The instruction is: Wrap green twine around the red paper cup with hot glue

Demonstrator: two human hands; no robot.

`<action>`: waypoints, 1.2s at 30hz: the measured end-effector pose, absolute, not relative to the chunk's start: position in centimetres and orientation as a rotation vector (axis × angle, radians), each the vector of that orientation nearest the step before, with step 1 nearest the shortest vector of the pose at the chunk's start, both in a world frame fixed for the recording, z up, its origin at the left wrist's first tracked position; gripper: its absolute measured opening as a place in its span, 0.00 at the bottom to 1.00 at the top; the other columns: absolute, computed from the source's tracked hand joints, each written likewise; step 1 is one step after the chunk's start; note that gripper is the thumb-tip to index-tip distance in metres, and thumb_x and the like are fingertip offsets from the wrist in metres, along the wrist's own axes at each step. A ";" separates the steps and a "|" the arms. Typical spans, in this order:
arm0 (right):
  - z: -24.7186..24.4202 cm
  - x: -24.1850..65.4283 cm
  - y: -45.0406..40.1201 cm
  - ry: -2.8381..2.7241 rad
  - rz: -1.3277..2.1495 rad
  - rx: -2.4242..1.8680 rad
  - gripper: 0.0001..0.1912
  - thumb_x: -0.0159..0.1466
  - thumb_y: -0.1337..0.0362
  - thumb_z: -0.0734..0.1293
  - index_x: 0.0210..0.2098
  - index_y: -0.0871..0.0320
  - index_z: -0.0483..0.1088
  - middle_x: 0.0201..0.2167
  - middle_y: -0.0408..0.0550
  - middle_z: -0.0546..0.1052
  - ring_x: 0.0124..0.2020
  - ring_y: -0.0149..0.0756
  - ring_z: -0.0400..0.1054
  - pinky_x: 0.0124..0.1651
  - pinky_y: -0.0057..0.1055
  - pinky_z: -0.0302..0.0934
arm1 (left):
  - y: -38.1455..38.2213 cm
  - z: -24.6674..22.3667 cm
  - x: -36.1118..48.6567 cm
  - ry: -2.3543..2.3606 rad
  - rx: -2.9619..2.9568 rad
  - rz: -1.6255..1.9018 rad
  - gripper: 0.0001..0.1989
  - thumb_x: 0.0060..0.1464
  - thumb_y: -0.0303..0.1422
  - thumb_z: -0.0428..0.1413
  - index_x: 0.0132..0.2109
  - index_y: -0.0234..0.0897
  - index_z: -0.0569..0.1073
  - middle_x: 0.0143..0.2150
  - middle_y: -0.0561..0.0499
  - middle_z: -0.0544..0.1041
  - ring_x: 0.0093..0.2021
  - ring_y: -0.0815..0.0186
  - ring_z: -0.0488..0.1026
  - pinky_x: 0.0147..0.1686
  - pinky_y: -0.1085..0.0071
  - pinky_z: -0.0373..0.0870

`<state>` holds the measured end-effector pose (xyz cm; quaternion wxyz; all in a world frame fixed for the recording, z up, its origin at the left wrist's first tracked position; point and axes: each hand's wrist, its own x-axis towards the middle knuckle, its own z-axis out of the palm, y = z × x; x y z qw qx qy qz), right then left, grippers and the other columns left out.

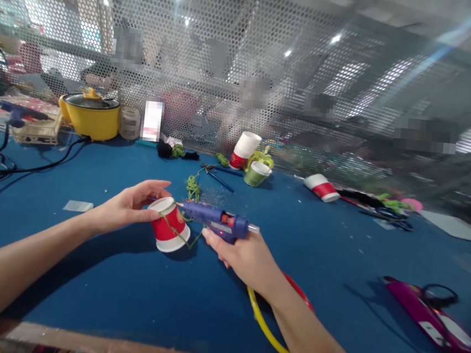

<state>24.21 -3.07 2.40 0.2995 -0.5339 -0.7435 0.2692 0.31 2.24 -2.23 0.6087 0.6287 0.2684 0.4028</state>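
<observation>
My left hand (139, 203) grips a red and white paper cup (169, 228) that is upside down and tilted on the blue table. A strand of green yarn (189, 244) runs across the cup's side and loops off to its right. In my right hand (245, 250) is a blue hot glue gun (215, 219), its nozzle close to the cup's upper edge; whether the tip touches cannot be made out. Behind them lies a tangle of green yarn (193, 188). Scissors and a blue pen (220, 180) are just beyond it.
Stacked paper cups (246, 147), a green cup (258, 174) and a lying red cup (321, 187) stand toward the back. A yellow electric pot (91, 118) is at back left. A purple power strip (426, 314) lies right; a yellow hoop (265, 326) passes under my right forearm.
</observation>
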 end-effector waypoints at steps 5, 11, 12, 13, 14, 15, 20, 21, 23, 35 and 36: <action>2.5 24.1 -3.5 -2.001 0.734 -1.390 0.10 0.57 0.62 0.63 0.22 0.58 0.67 0.10 0.37 0.65 0.13 0.26 0.58 0.19 0.24 0.55 | 2.3 -2.3 0.2 0.637 1.455 0.939 0.24 0.50 0.30 0.58 0.54 0.44 0.62 0.47 0.50 0.69 0.48 0.63 0.65 0.50 0.63 0.61; 2.5 24.0 -3.2 -1.941 0.814 -1.427 0.11 0.57 0.61 0.63 0.21 0.58 0.65 0.10 0.37 0.65 0.12 0.26 0.58 0.17 0.24 0.55 | 2.3 -2.4 0.2 0.625 1.446 0.936 0.25 0.49 0.29 0.58 0.54 0.44 0.62 0.47 0.49 0.68 0.49 0.63 0.65 0.49 0.64 0.61; 2.5 24.0 -3.2 -1.926 0.828 -1.443 0.11 0.57 0.61 0.63 0.20 0.58 0.65 0.10 0.37 0.64 0.12 0.26 0.58 0.17 0.24 0.55 | 2.3 -2.4 0.2 0.618 1.444 0.935 0.25 0.49 0.29 0.58 0.54 0.44 0.62 0.47 0.49 0.69 0.49 0.63 0.65 0.49 0.64 0.62; 2.5 24.1 -3.1 -1.916 0.834 -1.454 0.12 0.57 0.61 0.63 0.20 0.58 0.64 0.10 0.38 0.64 0.12 0.26 0.58 0.17 0.24 0.55 | 2.3 -2.3 0.2 0.611 1.442 0.935 0.25 0.49 0.28 0.58 0.54 0.44 0.63 0.47 0.49 0.69 0.49 0.63 0.65 0.49 0.64 0.62; 2.5 24.1 -3.1 -1.915 0.831 -1.457 0.12 0.57 0.61 0.63 0.19 0.58 0.64 0.10 0.38 0.64 0.12 0.26 0.58 0.17 0.24 0.55 | 2.3 -2.3 0.2 0.607 1.441 0.935 0.25 0.49 0.28 0.58 0.54 0.44 0.63 0.47 0.49 0.69 0.49 0.62 0.66 0.49 0.64 0.62; 2.5 24.1 -3.1 -1.920 0.818 -1.453 0.11 0.57 0.62 0.63 0.20 0.58 0.64 0.10 0.38 0.64 0.12 0.26 0.58 0.17 0.24 0.55 | 2.3 -2.3 0.2 0.605 1.442 0.935 0.25 0.49 0.28 0.58 0.54 0.44 0.62 0.47 0.49 0.69 0.49 0.62 0.66 0.49 0.64 0.62; 2.4 24.0 -3.4 -1.973 0.748 -1.406 0.09 0.58 0.61 0.63 0.24 0.58 0.67 0.11 0.38 0.65 0.13 0.26 0.58 0.18 0.24 0.55 | 2.3 -2.4 0.3 0.629 1.455 0.942 0.26 0.49 0.29 0.58 0.55 0.43 0.62 0.47 0.49 0.69 0.48 0.63 0.65 0.50 0.63 0.61; 2.4 24.0 -3.4 -1.976 0.745 -1.399 0.09 0.57 0.61 0.63 0.24 0.58 0.67 0.10 0.38 0.65 0.13 0.27 0.58 0.18 0.24 0.56 | 2.3 -2.4 0.3 0.631 1.457 0.946 0.25 0.49 0.29 0.58 0.55 0.43 0.62 0.46 0.49 0.69 0.48 0.63 0.65 0.50 0.63 0.61; 2.5 23.8 -3.6 -1.977 0.744 -1.389 0.09 0.57 0.61 0.63 0.22 0.58 0.66 0.10 0.38 0.65 0.13 0.27 0.59 0.19 0.25 0.56 | 2.3 -2.4 0.3 0.632 1.458 0.954 0.25 0.49 0.29 0.58 0.54 0.43 0.62 0.46 0.50 0.69 0.48 0.63 0.65 0.50 0.63 0.60; 2.6 23.2 -3.9 -1.968 0.812 -1.351 0.08 0.56 0.62 0.64 0.23 0.57 0.65 0.11 0.37 0.63 0.15 0.27 0.59 0.19 0.24 0.55 | 2.4 -2.4 0.3 0.618 1.462 0.962 0.26 0.48 0.28 0.58 0.54 0.43 0.62 0.46 0.49 0.70 0.47 0.64 0.66 0.48 0.64 0.62; 2.6 23.2 -3.9 -1.967 0.815 -1.351 0.08 0.56 0.62 0.64 0.23 0.57 0.65 0.11 0.37 0.63 0.15 0.27 0.59 0.19 0.24 0.55 | 2.4 -2.4 0.3 0.617 1.462 0.965 0.26 0.48 0.28 0.58 0.54 0.42 0.62 0.46 0.49 0.70 0.47 0.63 0.66 0.48 0.64 0.62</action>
